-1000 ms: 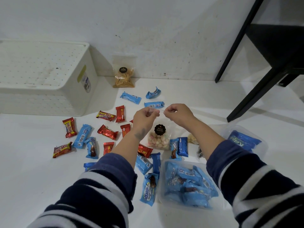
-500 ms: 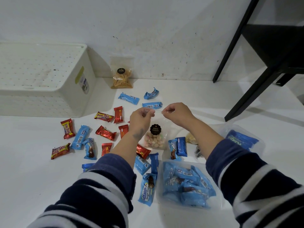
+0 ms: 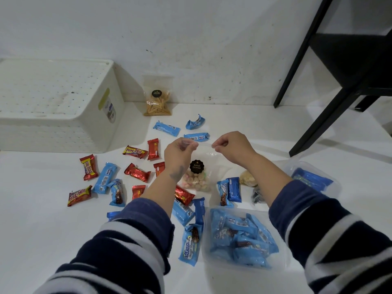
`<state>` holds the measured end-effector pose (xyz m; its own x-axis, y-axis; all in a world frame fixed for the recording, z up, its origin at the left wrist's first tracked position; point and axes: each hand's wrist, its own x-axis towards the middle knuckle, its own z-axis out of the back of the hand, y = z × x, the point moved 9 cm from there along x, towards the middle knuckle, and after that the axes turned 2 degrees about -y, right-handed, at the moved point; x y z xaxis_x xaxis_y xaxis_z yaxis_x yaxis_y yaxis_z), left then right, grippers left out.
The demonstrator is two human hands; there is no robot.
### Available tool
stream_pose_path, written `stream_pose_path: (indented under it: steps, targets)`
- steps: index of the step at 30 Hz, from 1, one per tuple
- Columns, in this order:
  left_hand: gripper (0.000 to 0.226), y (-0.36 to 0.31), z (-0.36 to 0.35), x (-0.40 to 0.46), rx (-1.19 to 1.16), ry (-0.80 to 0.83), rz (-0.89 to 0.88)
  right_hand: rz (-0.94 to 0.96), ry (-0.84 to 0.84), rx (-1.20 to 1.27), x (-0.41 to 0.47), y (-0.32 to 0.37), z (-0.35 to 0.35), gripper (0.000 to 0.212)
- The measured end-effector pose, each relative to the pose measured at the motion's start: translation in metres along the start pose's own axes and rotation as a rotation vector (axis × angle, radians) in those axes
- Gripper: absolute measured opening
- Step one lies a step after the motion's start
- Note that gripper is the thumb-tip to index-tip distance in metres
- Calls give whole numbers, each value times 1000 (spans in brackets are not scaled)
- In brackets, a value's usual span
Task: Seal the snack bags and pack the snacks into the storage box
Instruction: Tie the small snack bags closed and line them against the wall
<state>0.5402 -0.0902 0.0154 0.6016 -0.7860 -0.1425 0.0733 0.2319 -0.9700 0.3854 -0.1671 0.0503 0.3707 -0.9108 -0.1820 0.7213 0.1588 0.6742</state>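
Left hand: raised over the floor, fingers curled, pinching the left end of the biscuit bag's top strip.
Right hand: level with the left, apart from it, fingers curled, pinching the right end of the same strip.
Biscuit bag: clear, upright between the two hands, top edge stretched taut from pinch to pinch; round black label on the front, pale biscuits in the bottom; whether the strip is closed cannot be told.
Storage box: white, perforated, far left against the wall, well apart from both hands; near corner edge facing the loose bars.
Stick-snack bag: upright against the wall, just right of the box.
Loose bars: red wrappers and blue wrappers scattered across the floor left of and beyond the hands; one long blue bar below the left forearm.
Filled clear bag: flat on the floor, packed with blue bars, under the right forearm.
Second clear bag: at right, blue bars inside, near the table leg.
Table leg: black, slanting to the floor at right.
Open room: bare white floor at lower left.
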Motion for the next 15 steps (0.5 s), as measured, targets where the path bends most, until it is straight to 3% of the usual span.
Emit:
stream_pose_path:
  steps: [5, 10, 15]
  targets:
    - [13, -1, -9, -4, -24, 76, 10, -51, -57, -23, -1, -6, 6, 17]
    - [7, 2, -13, -3, 13, 110, 10, -56, 2, -11, -4, -5, 0, 20]
    - [8, -1, -13, -2, 7, 110, -5, -39, -24, -15, -7, 3, -4, 9]
